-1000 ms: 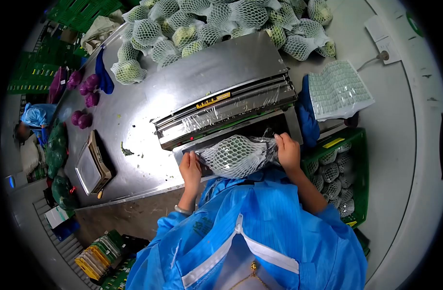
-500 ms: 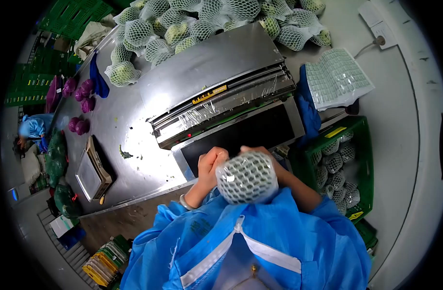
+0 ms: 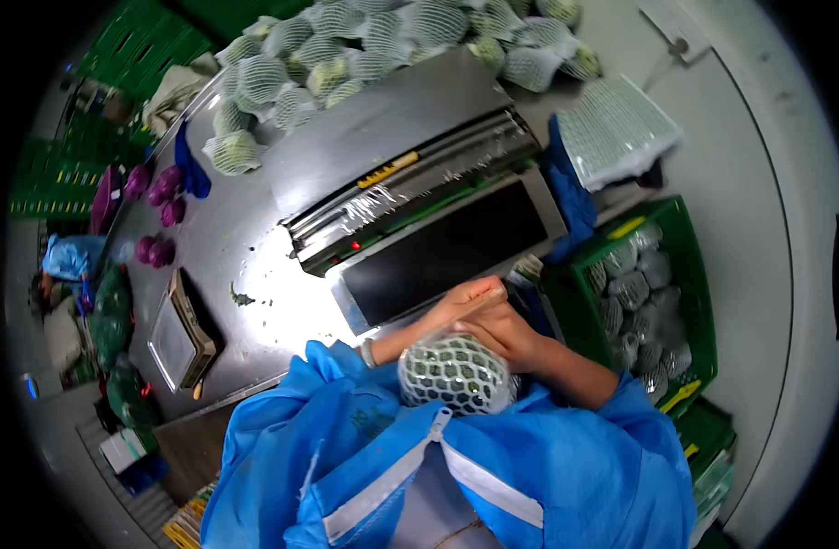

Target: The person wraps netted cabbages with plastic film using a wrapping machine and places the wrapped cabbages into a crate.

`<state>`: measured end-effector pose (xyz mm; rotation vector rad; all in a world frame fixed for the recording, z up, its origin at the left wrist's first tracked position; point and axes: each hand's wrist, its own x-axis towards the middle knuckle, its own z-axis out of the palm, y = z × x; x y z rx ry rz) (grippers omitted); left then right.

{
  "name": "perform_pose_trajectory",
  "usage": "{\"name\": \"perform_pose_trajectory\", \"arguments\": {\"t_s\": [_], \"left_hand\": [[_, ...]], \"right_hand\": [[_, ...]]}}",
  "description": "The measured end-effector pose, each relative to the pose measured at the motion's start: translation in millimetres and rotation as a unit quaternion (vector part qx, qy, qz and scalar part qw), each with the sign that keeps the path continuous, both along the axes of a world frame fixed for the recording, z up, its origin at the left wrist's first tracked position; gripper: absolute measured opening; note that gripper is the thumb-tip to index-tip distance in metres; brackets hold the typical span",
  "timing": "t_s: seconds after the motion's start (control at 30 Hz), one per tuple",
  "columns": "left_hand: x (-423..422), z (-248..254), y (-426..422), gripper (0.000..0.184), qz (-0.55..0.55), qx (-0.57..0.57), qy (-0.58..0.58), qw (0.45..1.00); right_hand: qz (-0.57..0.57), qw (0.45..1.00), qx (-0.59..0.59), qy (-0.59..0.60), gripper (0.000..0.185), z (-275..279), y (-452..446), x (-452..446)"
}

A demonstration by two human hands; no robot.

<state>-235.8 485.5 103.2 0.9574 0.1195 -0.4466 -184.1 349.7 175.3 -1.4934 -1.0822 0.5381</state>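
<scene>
Against the front of my blue jacket rests a round green vegetable [image 3: 456,375] in a white foam net, with glossy clear film [image 3: 430,342] over it. Just above it, my left hand [image 3: 461,302] has crossed toward the right, its fingers closed on the gathered film. My right hand [image 3: 504,331] is closed too, pinching the film at the vegetable's upper right side. The two hands touch or nearly touch, and their fingertips are partly hidden. A film wrapping machine [image 3: 410,201] with a black plate [image 3: 442,252] stands on the metal table beyond my hands.
Several net-covered vegetables [image 3: 328,73] are heaped at the back. A green crate [image 3: 703,302] on the right holds several wrapped ones. Purple cabbages [image 3: 168,183] and a scale [image 3: 180,339] sit on the left of the table. A person in blue [image 3: 72,256] is at far left.
My left hand has moved right, from the vegetable's left side to beside my right hand. The vegetable has dropped slightly toward my jacket, and the view has shifted a little.
</scene>
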Motion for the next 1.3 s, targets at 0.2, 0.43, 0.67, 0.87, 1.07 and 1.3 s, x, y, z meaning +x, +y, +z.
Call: {"name": "perform_pose_trajectory", "arguments": {"t_s": [0.2, 0.43, 0.67, 0.87, 1.07, 1.3], "left_hand": [[-9, 39, 19, 0.02, -0.27, -0.105, -0.064, 0.955], [5, 40, -71, 0.039, -0.17, -0.043, 0.109, 0.978], [6, 29, -131, 0.099, -0.164, 0.07, 0.185, 0.967], [56, -5, -315, 0.081, -0.269, 0.213, -0.135, 0.93], [75, -68, -439, 0.065, -0.445, 0.295, -0.313, 0.785], [81, -155, -469, 0.069, -0.493, 0.441, -0.618, 0.424]], "right_hand": [[-0.25, 0.939, 0.051, -0.233, 0.019, 29, -19, -6], [-0.02, 0.984, 0.056, 0.17, 0.073, 8, -143, -17], [-0.233, 0.888, 0.035, 0.396, 0.068, -38, -290, -39], [-0.607, 0.751, -0.072, 0.248, 0.086, -68, -388, -76], [-0.674, 0.581, 0.032, 0.455, 0.082, -119, -517, -129], [-0.573, 0.67, -0.432, 0.19, 0.102, -207, -522, -120]]}}
